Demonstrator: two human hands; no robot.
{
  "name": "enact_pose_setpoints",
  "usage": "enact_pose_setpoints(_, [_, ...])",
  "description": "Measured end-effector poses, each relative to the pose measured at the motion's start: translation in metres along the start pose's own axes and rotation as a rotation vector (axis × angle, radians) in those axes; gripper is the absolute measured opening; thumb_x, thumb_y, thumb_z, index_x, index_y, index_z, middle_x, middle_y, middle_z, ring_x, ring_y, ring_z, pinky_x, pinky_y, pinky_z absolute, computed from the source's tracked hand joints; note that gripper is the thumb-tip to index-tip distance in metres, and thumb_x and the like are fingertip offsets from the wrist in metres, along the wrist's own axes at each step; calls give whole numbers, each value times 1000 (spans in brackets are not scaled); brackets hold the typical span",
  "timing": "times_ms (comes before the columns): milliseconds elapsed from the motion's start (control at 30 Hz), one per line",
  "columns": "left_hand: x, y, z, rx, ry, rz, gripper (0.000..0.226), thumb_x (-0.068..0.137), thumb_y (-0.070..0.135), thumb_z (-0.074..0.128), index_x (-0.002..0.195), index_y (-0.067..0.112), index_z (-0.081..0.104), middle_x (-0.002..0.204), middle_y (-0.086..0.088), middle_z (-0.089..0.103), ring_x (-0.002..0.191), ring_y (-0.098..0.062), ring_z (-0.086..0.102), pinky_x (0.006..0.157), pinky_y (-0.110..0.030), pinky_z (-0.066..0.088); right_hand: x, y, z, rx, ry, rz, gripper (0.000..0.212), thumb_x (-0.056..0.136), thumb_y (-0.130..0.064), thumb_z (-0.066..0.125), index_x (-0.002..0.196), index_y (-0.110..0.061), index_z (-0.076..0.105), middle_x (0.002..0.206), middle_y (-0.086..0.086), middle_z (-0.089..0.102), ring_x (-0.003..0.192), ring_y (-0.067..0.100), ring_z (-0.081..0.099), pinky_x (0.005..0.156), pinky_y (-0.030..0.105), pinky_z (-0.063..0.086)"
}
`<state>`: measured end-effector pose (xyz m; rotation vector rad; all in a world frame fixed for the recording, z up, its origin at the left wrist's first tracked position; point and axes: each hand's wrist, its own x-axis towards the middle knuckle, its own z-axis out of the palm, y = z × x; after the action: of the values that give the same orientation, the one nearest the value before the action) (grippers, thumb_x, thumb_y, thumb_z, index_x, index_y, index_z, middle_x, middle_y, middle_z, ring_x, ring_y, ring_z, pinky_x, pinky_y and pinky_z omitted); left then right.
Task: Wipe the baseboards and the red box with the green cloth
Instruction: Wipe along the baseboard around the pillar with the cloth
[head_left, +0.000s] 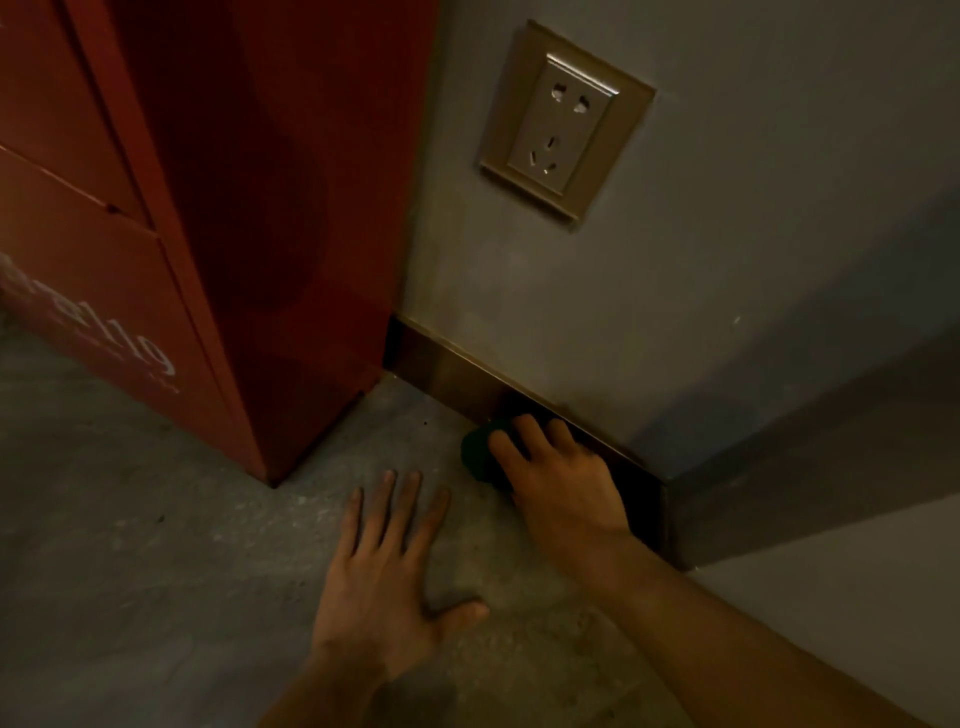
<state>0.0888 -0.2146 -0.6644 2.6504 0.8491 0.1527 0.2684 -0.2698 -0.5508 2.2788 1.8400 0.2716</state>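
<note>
Green cloth (478, 457) lies under right hand (558, 478) fingers (524, 434), against baseboard (447, 371).

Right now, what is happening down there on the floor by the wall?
A person is low at the floor, cleaning. The right hand presses a green cloth against the dark baseboard at the foot of the grey wall, below a wall socket. The left hand lies flat on the concrete floor, fingers spread, seemingly for support. The red box stands just to the left against the wall, and no hand touches it at this moment.
</note>
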Motion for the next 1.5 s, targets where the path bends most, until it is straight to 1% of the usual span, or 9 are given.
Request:
enact_pose_setpoints(100, [0,0,2,-2,1,-4,110,77,96,32,159,24,18,167,-11,14,155,-33,1,119,-65,16,21,-5,1,-68,42,-71,74,61,-18,84,126,-28,51,114,12,58,88,35,59,47,31,37])
enact_pose_setpoints(200, [1,-2,3,4,-2,-1,111,77,95,34,158,21,23,166,-13,16,154,-35,4,118,-65,18,43,-11,7,-150,94,-176,52,76,-17,66,126,-26,55,123,15,57,99,36,57,62,39,52])
enact_pose_setpoints(300, [2,-2,5,11,9,7,110,77,95,36,157,19,28,166,-14,17,154,-36,5,117,-67,20,61,-17,19,-179,218,-269,30,89,-8,47,110,-18,67,116,14,64,97,34,60,67,41,51])
enact_pose_setpoints(400, [3,-2,4,14,13,10,109,78,94,36,157,20,28,166,-14,18,154,-37,5,116,-67,21,71,-23,34,-279,240,-393,26,93,-9,47,98,-14,72,112,10,67,96,32,62,72,41,50])
enact_pose_setpoints(500, [4,-1,1,20,4,5,109,78,94,34,158,21,25,166,-14,19,154,-36,5,116,-68,22,71,-23,41,-393,122,-470,24,90,-17,51,92,-18,75,113,7,65,102,31,59,76,40,49])
enact_pose_setpoints(600, [4,-2,0,29,5,7,107,79,94,33,158,21,25,166,-13,18,154,-36,4,117,-67,20,68,-20,36,-465,-8,-483,27,89,-18,47,99,-18,73,121,9,57,111,34,51,82,42,48])
enact_pose_setpoints(733, [3,-2,0,27,6,11,107,79,94,34,157,21,27,166,-12,18,154,-35,4,118,-66,18,63,-17,23,-561,-133,-461,23,90,-22,56,107,-18,70,125,9,52,117,36,46,86,44,46])
enact_pose_setpoints(1033, [1,-1,-1,31,5,0,107,78,95,34,158,24,26,167,-10,16,155,-33,3,118,-66,18,31,-1,23,-611,-288,-381,32,89,-23,60,118,-11,62,133,11,42,124,39,35,94,46,43])
enact_pose_setpoints(1500, [2,-4,4,21,7,2,109,76,96,33,159,27,19,168,-10,13,155,-33,1,118,-67,16,2,8,20,-563,-478,-244,27,84,-23,68,110,-16,67,129,10,48,120,42,33,82,47,38])
